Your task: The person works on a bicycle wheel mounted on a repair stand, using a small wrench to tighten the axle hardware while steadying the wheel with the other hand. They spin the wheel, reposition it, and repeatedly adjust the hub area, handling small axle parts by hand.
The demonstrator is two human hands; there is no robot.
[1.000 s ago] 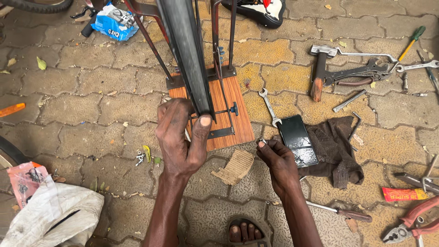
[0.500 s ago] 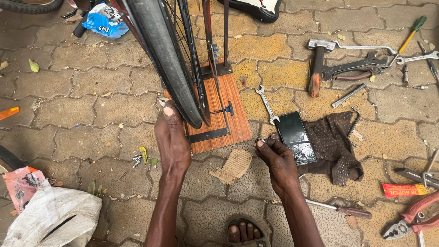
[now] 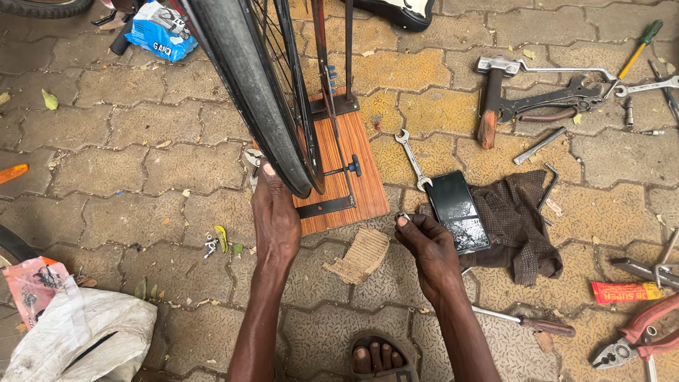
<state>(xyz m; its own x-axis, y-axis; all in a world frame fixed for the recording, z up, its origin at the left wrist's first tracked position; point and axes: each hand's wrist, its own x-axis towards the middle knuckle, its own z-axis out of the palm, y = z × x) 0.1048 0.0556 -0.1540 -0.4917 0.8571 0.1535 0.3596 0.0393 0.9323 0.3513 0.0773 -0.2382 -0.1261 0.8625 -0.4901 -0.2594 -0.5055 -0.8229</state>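
Head view: a person works on a bike wheel over a brick floor.
Wheel: the black bike wheel [image 3: 247, 92] stands up on a wooden board [image 3: 353, 170] with metal bars.
Left hand: the left hand [image 3: 276, 219] rests on the low part of the tire, thumb pressed on the rubber, fingers mostly straight and together.
Right hand: the right hand [image 3: 428, 247] pinches a tiny metal part [image 3: 402, 216] in its fingertips, just beside the board.
Phone: a black phone [image 3: 457, 211] lies on a brown cloth [image 3: 520, 226], touching the right hand's side.
Cardboard: a torn bit of cardboard [image 3: 361, 256] lies between the two hands.
Tools: a small spanner [image 3: 412, 158] lies near the phone; a hammer [image 3: 489, 99] and red pliers [image 3: 636, 338] lie farther off.
Foot: toes in a sandal [image 3: 375, 357] show at the bottom.
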